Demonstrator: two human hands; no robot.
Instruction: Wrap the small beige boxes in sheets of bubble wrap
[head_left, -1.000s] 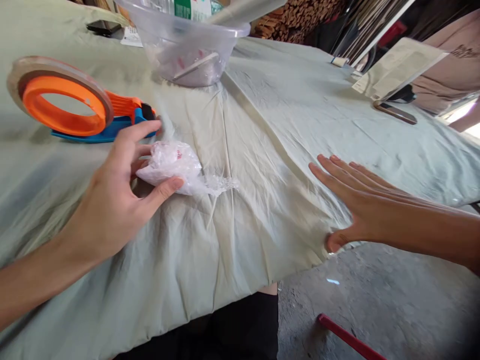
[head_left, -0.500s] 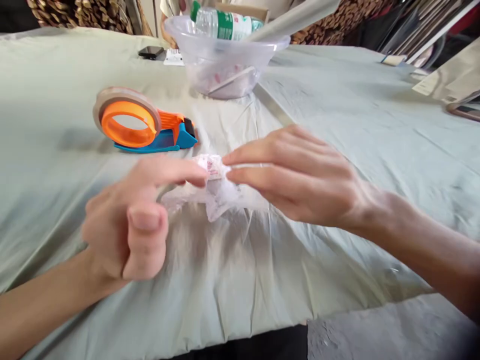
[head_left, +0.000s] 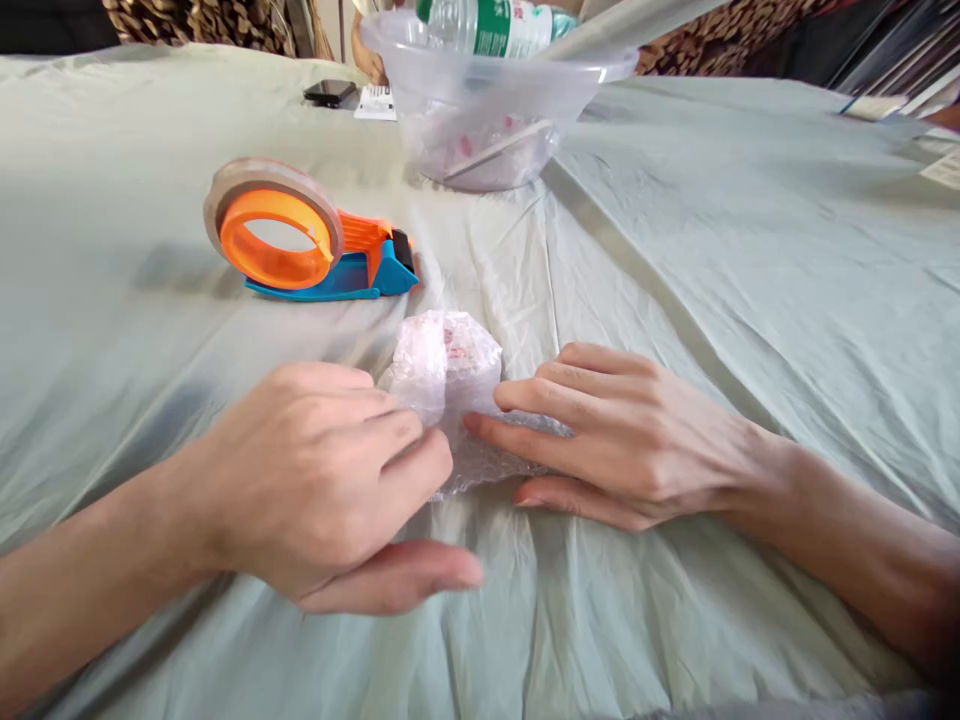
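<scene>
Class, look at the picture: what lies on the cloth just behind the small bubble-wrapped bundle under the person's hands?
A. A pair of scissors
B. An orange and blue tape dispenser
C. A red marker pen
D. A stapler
B: the tape dispenser, orange with a blue base, lies on the cloth behind the bubble-wrapped bundle.
</scene>
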